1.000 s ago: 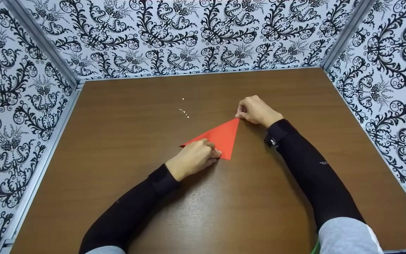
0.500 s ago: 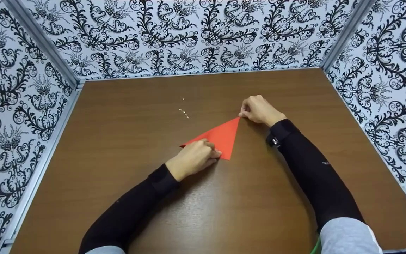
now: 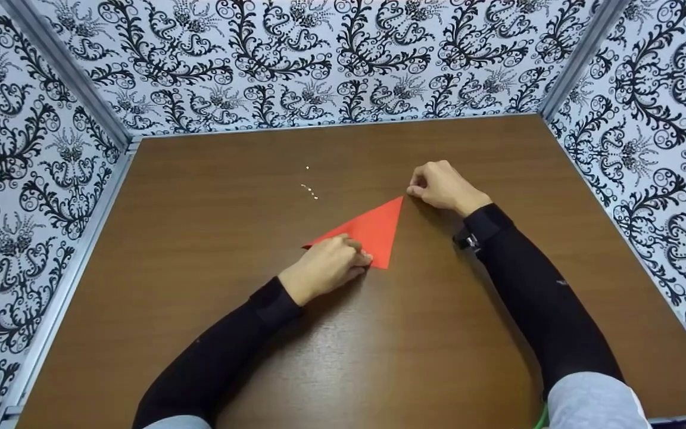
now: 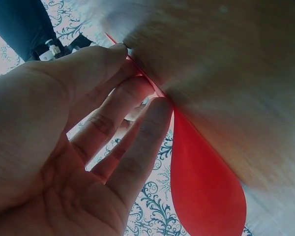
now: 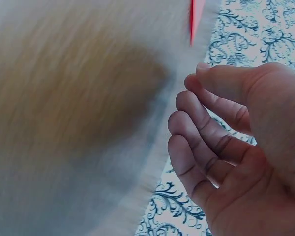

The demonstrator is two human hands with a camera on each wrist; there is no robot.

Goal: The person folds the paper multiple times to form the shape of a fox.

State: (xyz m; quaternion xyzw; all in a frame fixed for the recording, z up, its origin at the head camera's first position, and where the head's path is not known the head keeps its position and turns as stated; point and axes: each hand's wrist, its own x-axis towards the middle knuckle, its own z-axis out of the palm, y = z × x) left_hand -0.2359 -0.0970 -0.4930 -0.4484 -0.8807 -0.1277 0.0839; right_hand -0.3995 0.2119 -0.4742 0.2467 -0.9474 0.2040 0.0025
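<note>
A red sheet of paper [image 3: 380, 226], folded into a triangle, lies on the brown table. My left hand [image 3: 328, 267] presses on its near part with the fingertips, covering some of it. In the left wrist view the paper [image 4: 206, 182] bulges in a rounded loop beyond the fingers [image 4: 150, 130]. Just off the far right corner is my right hand [image 3: 445, 187], holding nothing. Its thumb and index fingertips are close together and the other fingers bend loosely. The paper's tip [image 5: 192, 24] shows apart from them in the right wrist view.
Small pale specks [image 3: 309, 190] lie on the table [image 3: 230, 196] beyond the paper. White walls [image 3: 343, 59] with a black scroll pattern enclose the back and sides, joined by metal rails [image 3: 63, 65]. Something green [image 3: 541, 415] shows beside the right sleeve.
My right hand has let go of the paper's far corner and moved slightly right. The left hand stays on the paper, which lies as before.
</note>
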